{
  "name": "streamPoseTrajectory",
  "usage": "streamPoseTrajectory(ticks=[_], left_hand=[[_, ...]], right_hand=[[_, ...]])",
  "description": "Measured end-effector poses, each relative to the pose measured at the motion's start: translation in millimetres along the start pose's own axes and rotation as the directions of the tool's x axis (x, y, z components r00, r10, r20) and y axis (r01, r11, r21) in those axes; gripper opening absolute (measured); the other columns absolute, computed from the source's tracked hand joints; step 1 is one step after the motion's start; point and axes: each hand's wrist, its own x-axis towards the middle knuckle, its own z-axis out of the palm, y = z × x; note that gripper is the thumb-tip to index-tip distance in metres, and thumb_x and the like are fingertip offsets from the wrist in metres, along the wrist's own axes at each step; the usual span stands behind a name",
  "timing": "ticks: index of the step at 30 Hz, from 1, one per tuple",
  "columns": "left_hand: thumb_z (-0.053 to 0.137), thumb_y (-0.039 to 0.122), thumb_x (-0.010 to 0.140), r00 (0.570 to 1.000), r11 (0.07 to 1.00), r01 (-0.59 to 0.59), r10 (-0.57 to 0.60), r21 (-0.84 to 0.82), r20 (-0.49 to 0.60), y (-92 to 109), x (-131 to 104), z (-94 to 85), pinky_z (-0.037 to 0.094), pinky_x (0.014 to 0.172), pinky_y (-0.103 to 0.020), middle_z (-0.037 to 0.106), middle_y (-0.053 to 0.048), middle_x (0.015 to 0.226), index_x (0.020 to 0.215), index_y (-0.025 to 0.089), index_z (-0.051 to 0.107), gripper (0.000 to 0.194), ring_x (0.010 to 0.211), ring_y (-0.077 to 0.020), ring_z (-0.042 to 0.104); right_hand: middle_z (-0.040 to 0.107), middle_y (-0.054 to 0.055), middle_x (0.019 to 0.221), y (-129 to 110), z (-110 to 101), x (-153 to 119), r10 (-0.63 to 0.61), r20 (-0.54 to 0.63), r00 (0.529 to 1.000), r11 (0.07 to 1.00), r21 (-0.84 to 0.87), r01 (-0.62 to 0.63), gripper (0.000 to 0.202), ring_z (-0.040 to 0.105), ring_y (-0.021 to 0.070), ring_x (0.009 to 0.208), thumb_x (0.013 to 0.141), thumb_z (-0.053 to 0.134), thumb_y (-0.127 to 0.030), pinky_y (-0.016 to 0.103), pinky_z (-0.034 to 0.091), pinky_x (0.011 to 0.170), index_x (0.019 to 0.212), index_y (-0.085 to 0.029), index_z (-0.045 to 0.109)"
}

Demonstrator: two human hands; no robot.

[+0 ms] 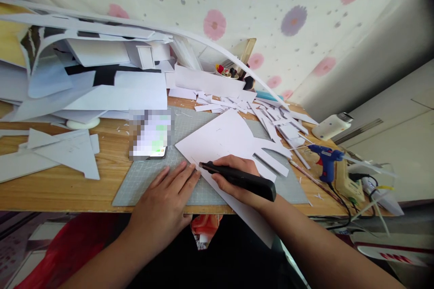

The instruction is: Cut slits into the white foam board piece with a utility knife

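A black utility knife (pixel 244 180) is gripped in my right hand (pixel 235 176), its tip pointing left and down at a white foam board sheet (pixel 220 140). The sheet has a curved upper right edge and lies on a grey cutting mat (pixel 135 187); one corner hangs over the table's front edge. Spread flat, my left hand (pixel 166 196) rests on the mat, its fingertips at the sheet's left edge close to the knife tip. A slotted, curved white piece (pixel 271 158) lies to the right of the sheet, partly hidden behind my right hand.
Beside the mat's upper left lies a phone (pixel 152 137) with a blurred screen. White offcuts (pixel 281 122) are heaped behind and right. A blue glue gun (pixel 327 158) with its cord and a white bottle (pixel 332 126) stand at right. Large white sheets (pixel 132 88) are piled at left.
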Motion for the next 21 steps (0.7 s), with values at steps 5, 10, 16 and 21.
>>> streamPoseTrajectory(ticks=[5,10,16,21], left_hand=[[0.061,0.011,0.061,1.0,1.0,-0.006,0.006,0.004,0.001,0.6,-1.7,-0.5,0.038,0.111,-0.049,0.051,-0.007,0.144,0.137,0.016,0.05,0.077,0.133,-0.0298,0.046],[0.06,0.011,0.062,0.999,0.998,-0.034,0.034,0.052,0.01,0.5,-0.7,-0.7,0.04,0.109,-0.051,0.05,-0.008,0.145,0.138,0.014,0.049,0.077,0.134,-0.0307,0.045],[0.058,0.011,0.063,0.999,0.997,-0.038,0.037,0.064,0.021,1.4,1.1,-4.1,0.041,0.108,-0.051,0.052,-0.005,0.144,0.136,0.016,0.052,0.074,0.134,-0.0298,0.046],[0.057,0.01,0.064,0.999,0.996,-0.026,0.023,0.083,0.041,3.3,1.0,-5.7,0.039,0.11,-0.05,0.051,-0.006,0.145,0.138,0.016,0.05,0.074,0.135,-0.0295,0.043]], right_hand=[[0.073,0.002,0.087,-1.6,-3.3,-5.5,0.003,0.017,1.0,1.0,-0.022,-0.003,0.017,0.068,0.0133,0.071,0.084,0.067,-0.028,0.023,0.055,0.068,0.1,-0.022,0.064],[0.073,0.003,0.087,-3.3,-8.0,-10.5,0.007,0.041,0.999,0.999,-0.033,-0.006,0.016,0.068,0.0144,0.072,0.085,0.065,-0.028,0.024,0.055,0.067,0.099,-0.022,0.065],[0.074,0.003,0.087,-3.6,-11.9,-14.8,-0.017,0.047,0.999,0.999,-0.034,0.018,0.016,0.069,0.0147,0.072,0.084,0.066,-0.027,0.024,0.055,0.068,0.1,-0.022,0.065],[0.074,0.003,0.086,-3.5,-13.9,-18.2,-0.002,0.055,0.998,0.999,-0.044,0.004,0.016,0.069,0.0141,0.071,0.084,0.066,-0.027,0.023,0.055,0.066,0.099,-0.022,0.066]])
